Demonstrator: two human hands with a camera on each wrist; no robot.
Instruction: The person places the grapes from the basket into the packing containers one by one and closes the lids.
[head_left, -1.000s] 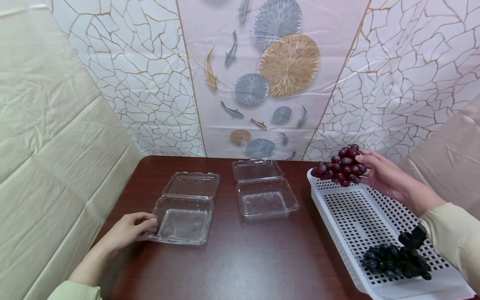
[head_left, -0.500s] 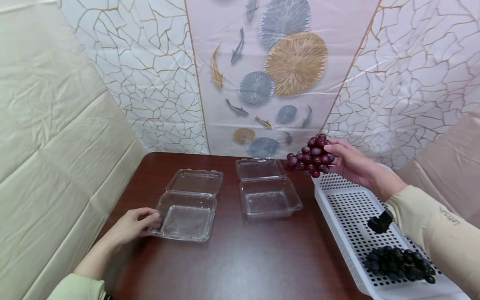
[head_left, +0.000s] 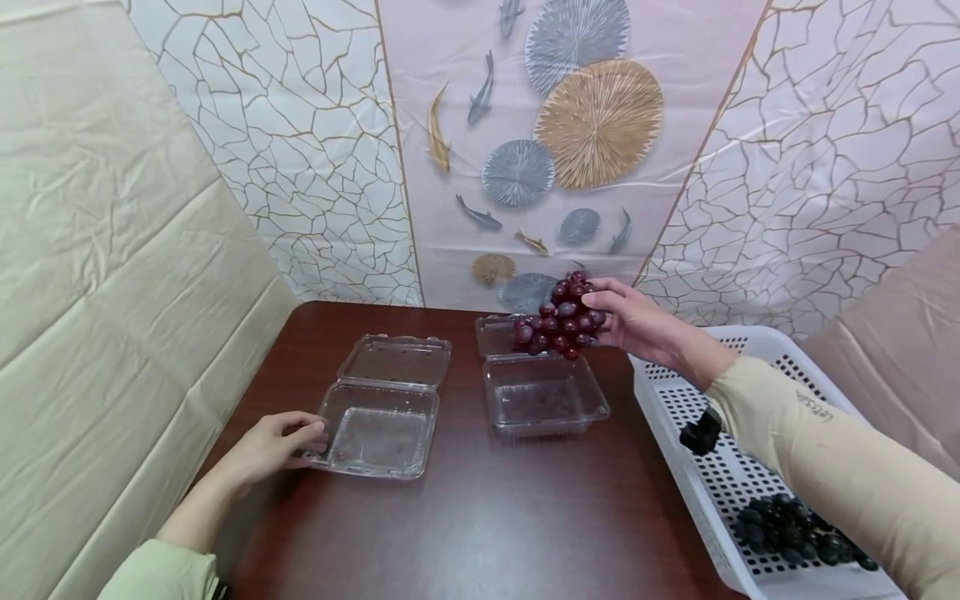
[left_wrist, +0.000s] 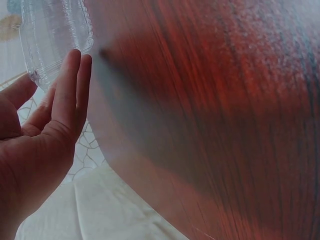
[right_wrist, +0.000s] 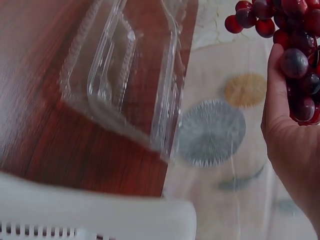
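Note:
My right hand [head_left: 633, 321] holds a bunch of red grapes [head_left: 562, 321] in the air, above the lid side of the right-hand clear plastic clamshell [head_left: 546, 417]. That clamshell lies unfolded with no fruit in it. In the right wrist view the thumb lies against the red grapes [right_wrist: 295, 62]; the other fingers are mostly hidden. My left hand [head_left: 270, 450] pinches the near left corner of the other clear clamshell [head_left: 386, 465], also unfolded, on the table. Thumb and fingers lie on either side of that clamshell's edge [left_wrist: 55, 45] in the left wrist view.
A white perforated basket [head_left: 678, 492] stands along the table's right side, partly under my right forearm. Black grapes [head_left: 787, 529] lie in its near end. Fabric walls [head_left: 322, 167] rise behind and beside the brown table [head_left: 480, 525].
My right hand has carried the red grapes leftward from over the basket to over the right-hand clamshell. The left hand stays at its clamshell's corner. The head view has shifted slightly.

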